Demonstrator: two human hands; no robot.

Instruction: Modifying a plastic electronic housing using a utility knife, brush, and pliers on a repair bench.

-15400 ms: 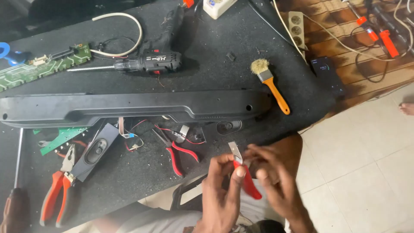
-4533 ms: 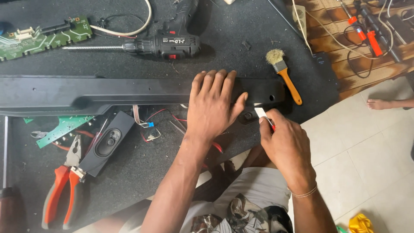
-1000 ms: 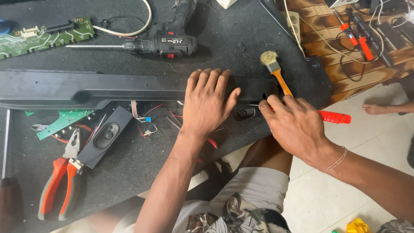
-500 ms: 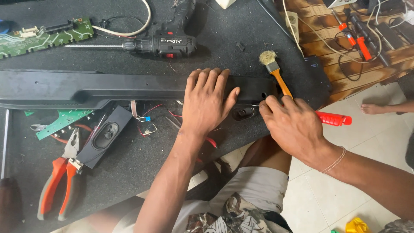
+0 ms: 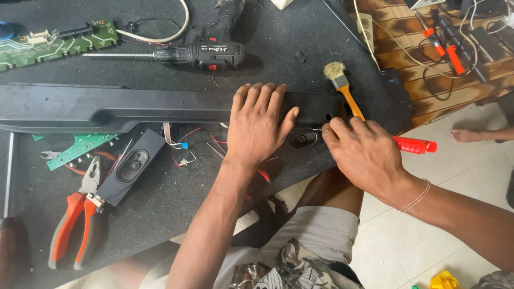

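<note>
The left hand (image 5: 258,124) lies flat, fingers spread, pressing down on the long black plastic housing bar (image 5: 107,107) that runs along the middle of the desk (image 5: 176,198) from its left edge to near its right edge. The right hand (image 5: 369,155) is closed around a red-handled screwdriver (image 5: 415,144), the handle sticking out past the knuckles toward the desk's right edge and the tip hidden under the fingers at the bar's right end, beside a small round black fitting (image 5: 302,139).

The step in hand looks like working a fastener or seam at that right end while the other palm keeps the bar from sliding. The next move likely calls for steady downward pressure and a straight tool, since the tip cannot be seen from here.

Touching the right hand on its far side lies a paintbrush with an orange handle and pale bristles (image 5: 342,88), close enough to be knocked. Just below the bar, loose red and black wires (image 5: 184,147) trail to a black oblong speaker unit (image 5: 134,166); these sit near the left wrist and could snag. Toward the left edge lie pliers with red-orange grips (image 5: 72,225) and a green circuit board piece (image 5: 80,150). At the far side rest a black cordless drill with a long bit (image 5: 206,53) and another green circuit board (image 5: 59,45). Well apart, past the right edge, a bare foot (image 5: 471,134) of another person rests on the tiled floor.
</note>
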